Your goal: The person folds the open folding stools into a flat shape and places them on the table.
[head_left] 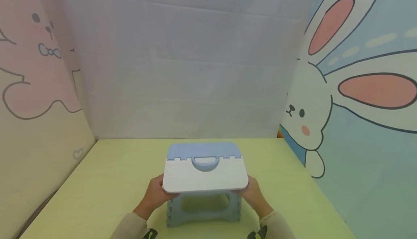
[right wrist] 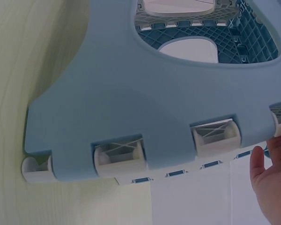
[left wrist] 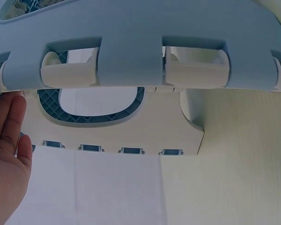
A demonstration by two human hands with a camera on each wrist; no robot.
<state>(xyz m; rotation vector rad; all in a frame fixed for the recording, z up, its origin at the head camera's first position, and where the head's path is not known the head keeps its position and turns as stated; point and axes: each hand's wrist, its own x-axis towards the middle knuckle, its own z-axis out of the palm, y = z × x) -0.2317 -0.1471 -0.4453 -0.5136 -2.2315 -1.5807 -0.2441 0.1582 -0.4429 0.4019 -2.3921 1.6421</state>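
A folding step stool (head_left: 205,181) stands unfolded on the table, its white textured top joined to a blue strip (head_left: 203,149) at the back. A curved blue carry handle (head_left: 205,167) lies in the middle of the top. My left hand (head_left: 156,192) grips the left edge of the top, fingers reaching underneath. On the opposite edge my right hand (head_left: 252,192) holds the stool the same way. Both wrist views show the blue leg panel (left wrist: 131,61) with white hinge knuckles, and part of each hand (right wrist: 274,180) beneath it. The fingertips are partly hidden by the stool.
The pale yellow-green table (head_left: 123,163) spreads around the stool. A white sheet (head_left: 182,68) hangs behind it. Side walls carry cartoon prints, a pink animal (head_left: 39,65) at left and a rabbit (head_left: 309,101) at right.
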